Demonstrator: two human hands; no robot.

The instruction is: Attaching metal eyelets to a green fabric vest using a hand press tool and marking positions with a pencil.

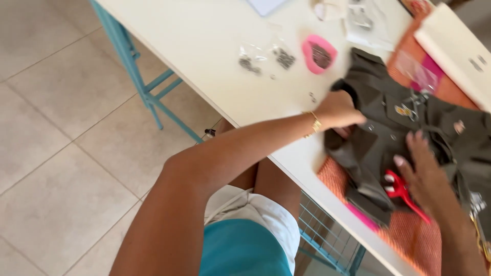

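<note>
On a white table (204,46) with a pale blue metal frame, seen from above by a head-worn camera, a dark olive-grey garment (404,133) lay spread over an orange woven cloth (409,232) near the table's right end. The left hand (337,110), wearing a thin gold bracelet (315,124) at the wrist, reached across from the lower left and rested on the garment's left edge, fingers curled down into the fabric; whether it pinched the cloth or only pressed on it could not be told. The right hand (422,171) lay flat and released on the garment's middle, fingers spread, holding nothing. Just beside that hand's thumb side, a red plier-like tool (401,191) sat on the fabric, touching or nearly touching the palm. Small metal pins or badges (409,110) showed on the garment's front. Farther up the table, well apart from the hands, stood a pink shallow dish (318,53) holding small dark pieces, and near it two clear little bags (266,57) of dark metal bits. A white box (455,51) lay at the upper right. Below the table edge, the person's bare knees and white-and-teal clothing were visible above a tiled floor (61,128).
</note>
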